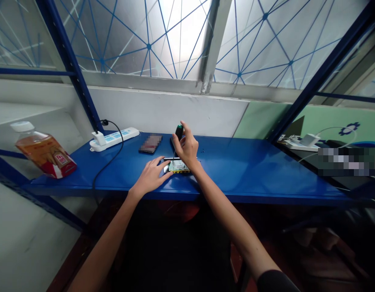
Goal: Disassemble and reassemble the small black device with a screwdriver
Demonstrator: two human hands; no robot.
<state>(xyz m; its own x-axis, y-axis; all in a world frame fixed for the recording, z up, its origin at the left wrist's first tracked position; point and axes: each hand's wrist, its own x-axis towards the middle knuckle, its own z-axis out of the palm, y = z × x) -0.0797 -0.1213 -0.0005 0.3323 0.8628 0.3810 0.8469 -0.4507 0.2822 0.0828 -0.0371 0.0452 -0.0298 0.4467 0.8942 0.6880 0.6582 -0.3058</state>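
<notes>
A small device with a bare green-and-white circuit board [178, 165] lies near the front of the blue workbench, yellow marks along its front edge. My right hand [187, 147] is closed around a screwdriver [179, 130] with a black and green handle. Its thin shaft points down at the left part of the board; whether the tip sits in a screw is too small to tell. From the left, my left hand [151, 175] rests with thumb and fingers spread against the board's left edge. Behind the right hand is a dark object [172, 142], partly hidden.
A phone [151, 144] lies behind my left hand. A white power strip [114, 139] with a black cable [112, 160] stands further left, near a drink bottle [44, 152]. Tiny dark bits [202, 150] lie right of the board. Blue posts [296, 107] frame the bench [251, 174].
</notes>
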